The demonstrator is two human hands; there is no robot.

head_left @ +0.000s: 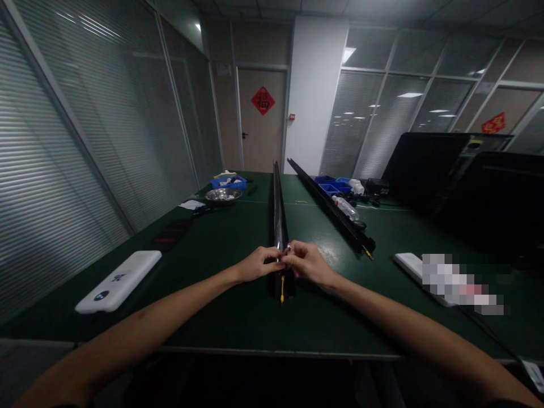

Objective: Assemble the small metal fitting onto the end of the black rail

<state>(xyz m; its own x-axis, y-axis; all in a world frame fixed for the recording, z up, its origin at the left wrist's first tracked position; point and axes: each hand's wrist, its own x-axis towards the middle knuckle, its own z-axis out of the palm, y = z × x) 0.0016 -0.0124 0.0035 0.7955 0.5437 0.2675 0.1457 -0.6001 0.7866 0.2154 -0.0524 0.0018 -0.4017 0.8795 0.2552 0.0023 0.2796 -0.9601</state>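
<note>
A long black rail (277, 209) lies lengthwise on the green table (229, 317), running away from me. Both hands meet over its near end. My left hand (258, 264) is closed, fingers pinched at the rail's top. My right hand (308, 262) is closed too, pinching a small shiny part (288, 247) against the rail. A yellow wire (282, 288) hangs out of the rail's near end just below my hands.
A second black rail (329, 205) lies to the right with a plastic bottle (345, 207) beside it. A white case (119, 281) lies front left, a metal bowl (223, 195) and blue bins (228, 182) far left, black monitors (429, 170) at right.
</note>
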